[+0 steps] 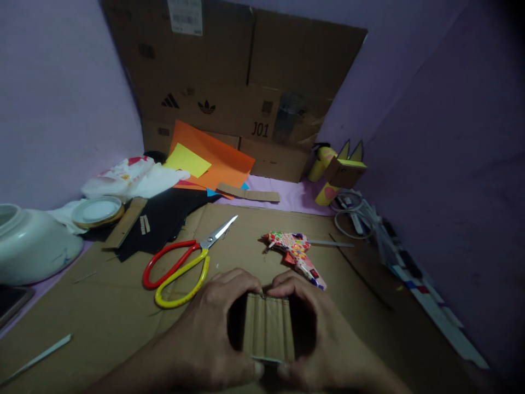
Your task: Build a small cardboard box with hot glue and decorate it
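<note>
A small brown cardboard piece with ridges along its face [268, 328] stands between my two hands, low in the middle of the view. My left hand [217, 323] curls around its left side, fingertips at the top edge and thumb at the bottom. From the other side my right hand [324, 328] grips it the same way. Just beyond the hands lies a flower-patterned glue gun [292, 249] with a glue stick [332, 243] out of its back. Scissors [180, 271] with one red and one yellow handle rest to the left, blades partly closed.
A cardboard sheet [241, 230] covers the work surface. White jar [36, 241], lid [97, 210] and black sheets [164, 219] are at left. Orange paper [213, 158] leans on a large carton [229, 109]. A yellow paper figure [340, 172] and cables [356, 219] stand at right.
</note>
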{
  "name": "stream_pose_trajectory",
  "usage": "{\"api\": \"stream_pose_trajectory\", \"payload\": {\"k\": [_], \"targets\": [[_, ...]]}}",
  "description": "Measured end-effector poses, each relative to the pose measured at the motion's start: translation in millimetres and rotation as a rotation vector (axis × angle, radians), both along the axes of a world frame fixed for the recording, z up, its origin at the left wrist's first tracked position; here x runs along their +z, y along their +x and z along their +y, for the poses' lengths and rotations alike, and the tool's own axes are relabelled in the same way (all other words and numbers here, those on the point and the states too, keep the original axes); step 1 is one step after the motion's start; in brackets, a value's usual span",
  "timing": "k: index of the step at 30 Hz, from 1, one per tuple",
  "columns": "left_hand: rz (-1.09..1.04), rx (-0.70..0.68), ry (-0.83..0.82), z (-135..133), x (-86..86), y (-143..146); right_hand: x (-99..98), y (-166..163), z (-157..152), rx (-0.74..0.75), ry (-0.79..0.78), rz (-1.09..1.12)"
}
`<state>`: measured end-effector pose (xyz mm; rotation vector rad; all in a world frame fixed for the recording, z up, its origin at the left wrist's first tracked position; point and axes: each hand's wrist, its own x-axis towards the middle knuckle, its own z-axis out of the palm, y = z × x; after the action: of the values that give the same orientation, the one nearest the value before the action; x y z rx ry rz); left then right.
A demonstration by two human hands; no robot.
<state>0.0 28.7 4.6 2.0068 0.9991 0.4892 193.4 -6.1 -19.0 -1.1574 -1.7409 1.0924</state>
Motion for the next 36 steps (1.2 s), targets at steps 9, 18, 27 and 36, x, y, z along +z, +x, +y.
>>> {"api": "stream_pose_trajectory", "payload": {"k": [9,18,27,36], "targets": [[0.001,-0.007,0.012,-0.4,1.4,-1.1,1.2,0.2,0.1,-0.022,0.018,-0.038],[-0.001,-0.014,0.003,0.0,3.7,-0.9,1.9,-0.3,0.7,-0.011,0.014,-0.051],[0.04,-0.017,0.013,0.1,2.8,-0.7,2.0,-1.2,0.3,-0.01,0.026,-0.043],[0.034,-0.031,0.01,0.9,3.9,-0.8,2.5,-0.6,1.5,0.0,0.024,-0.025]]}}
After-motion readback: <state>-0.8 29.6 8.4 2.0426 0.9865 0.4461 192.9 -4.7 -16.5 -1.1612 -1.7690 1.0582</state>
